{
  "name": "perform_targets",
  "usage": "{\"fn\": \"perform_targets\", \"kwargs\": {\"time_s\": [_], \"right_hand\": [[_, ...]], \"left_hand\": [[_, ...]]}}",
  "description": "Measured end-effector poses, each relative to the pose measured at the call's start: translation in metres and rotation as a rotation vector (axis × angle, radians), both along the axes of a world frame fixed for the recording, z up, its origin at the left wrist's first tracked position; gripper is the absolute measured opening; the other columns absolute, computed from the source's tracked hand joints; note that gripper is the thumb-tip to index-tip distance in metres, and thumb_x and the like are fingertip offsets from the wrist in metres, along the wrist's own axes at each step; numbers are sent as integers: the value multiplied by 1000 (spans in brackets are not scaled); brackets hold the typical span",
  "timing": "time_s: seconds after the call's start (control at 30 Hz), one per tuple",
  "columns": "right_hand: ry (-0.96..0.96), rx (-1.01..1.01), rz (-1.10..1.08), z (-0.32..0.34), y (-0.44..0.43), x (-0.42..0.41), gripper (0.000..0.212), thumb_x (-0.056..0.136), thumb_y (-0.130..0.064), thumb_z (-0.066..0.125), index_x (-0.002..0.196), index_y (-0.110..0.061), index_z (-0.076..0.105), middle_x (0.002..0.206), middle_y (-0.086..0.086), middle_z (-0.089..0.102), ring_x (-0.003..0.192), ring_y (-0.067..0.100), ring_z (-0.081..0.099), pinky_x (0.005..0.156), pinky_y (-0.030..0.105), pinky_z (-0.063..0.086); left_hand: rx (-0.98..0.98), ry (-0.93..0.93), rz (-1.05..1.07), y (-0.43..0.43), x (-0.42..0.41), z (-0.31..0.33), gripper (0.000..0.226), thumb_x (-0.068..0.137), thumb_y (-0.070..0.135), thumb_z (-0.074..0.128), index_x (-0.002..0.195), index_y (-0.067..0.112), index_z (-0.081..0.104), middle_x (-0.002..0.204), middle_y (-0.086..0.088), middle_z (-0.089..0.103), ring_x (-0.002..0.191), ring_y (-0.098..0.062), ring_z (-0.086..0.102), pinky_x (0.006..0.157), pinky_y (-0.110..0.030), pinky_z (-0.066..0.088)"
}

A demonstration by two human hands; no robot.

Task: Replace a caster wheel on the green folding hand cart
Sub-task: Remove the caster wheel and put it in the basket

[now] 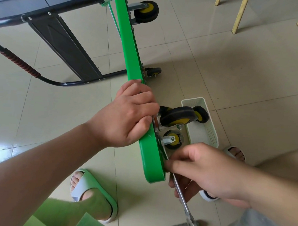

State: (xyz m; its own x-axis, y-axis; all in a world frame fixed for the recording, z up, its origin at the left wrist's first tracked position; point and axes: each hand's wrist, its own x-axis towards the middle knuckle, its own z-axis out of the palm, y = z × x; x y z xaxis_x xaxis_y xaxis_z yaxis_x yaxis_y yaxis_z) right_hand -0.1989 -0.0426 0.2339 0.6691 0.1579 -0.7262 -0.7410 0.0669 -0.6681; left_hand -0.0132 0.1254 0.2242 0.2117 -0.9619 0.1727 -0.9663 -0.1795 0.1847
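The cart (129,48) is stood on its long edge on the tiled floor, with the underside turned to the right. Its upper rim is gripped by the left hand (131,113), with the fingers curled over it. A wrench (183,201) is held in the curled fingers of the right hand (205,170), and the fingertips of this hand are laid against the near end of the underside.

Four casters can be counted on the cart: a near caster (177,116), a second caster (171,139) just below it, a far caster (146,11) high up, and a floor caster (153,71). One loose wheel (201,114) seems to lie in the white basket (212,134) beside the cart. From this it is judged that the work is in the bolt stage at the near end. The work is probably either loosening the old caster or tightening the new one. Which of the two it is cannot be told, so the part left to do cannot be fixed.

Much is hidden. The head of the wrench and the bolt under the fingertips are covered by the right hand and the cart edge. The mounting plates are seen only from the side. It cannot be decided whether the loose wheel is the old part or the spare. The lower end of the wrench is cut off by the frame.
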Motion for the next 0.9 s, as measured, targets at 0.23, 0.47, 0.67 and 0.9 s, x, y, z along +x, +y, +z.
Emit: {"fn": "perform_targets", "kwargs": {"time_s": [0.23, 0.47, 0.67, 0.9], "right_hand": [[-1, 53, -50, 6, 6, 4, 20, 98, -21, 66, 94, -2, 71, 76, 12, 73, 64, 18, 70, 59, 27, 57], [-30, 36, -91, 5, 3, 2, 21, 98, -22, 66, 96, -2, 74, 79, 13, 73, 64, 17, 68, 59, 27, 56], [-78, 37, -101, -8, 5, 13, 21, 100, -23, 63, 103, -5, 73, 84, 11, 77, 68, 17, 72, 62, 27, 57], [-171, -244, -64, -38, 7, 16, 14, 94, -35, 72, 101, -23, 74, 96, 9, 77, 91, 28, 74, 90, 50, 60]], "left_hand": [[-2, -2, 0, 0, 0, 0, 38, 101, 25, 32, 93, 12, 66, 100, -8, 60, 109, -32, 55, 120, -51, 28], [-7, -5, -2, 0, 0, 0, 38, 101, 25, 32, 93, 11, 66, 99, -8, 60, 109, -33, 55, 120, -51, 28], [9, 1, 4, 0, 1, 0, 37, 101, 25, 32, 94, 12, 66, 100, -8, 61, 110, -31, 55, 121, -48, 25], [13, 2, 6, 0, 0, 1, 38, 101, 26, 32, 94, 12, 66, 100, -7, 61, 110, -30, 55, 121, -48, 25]]}}
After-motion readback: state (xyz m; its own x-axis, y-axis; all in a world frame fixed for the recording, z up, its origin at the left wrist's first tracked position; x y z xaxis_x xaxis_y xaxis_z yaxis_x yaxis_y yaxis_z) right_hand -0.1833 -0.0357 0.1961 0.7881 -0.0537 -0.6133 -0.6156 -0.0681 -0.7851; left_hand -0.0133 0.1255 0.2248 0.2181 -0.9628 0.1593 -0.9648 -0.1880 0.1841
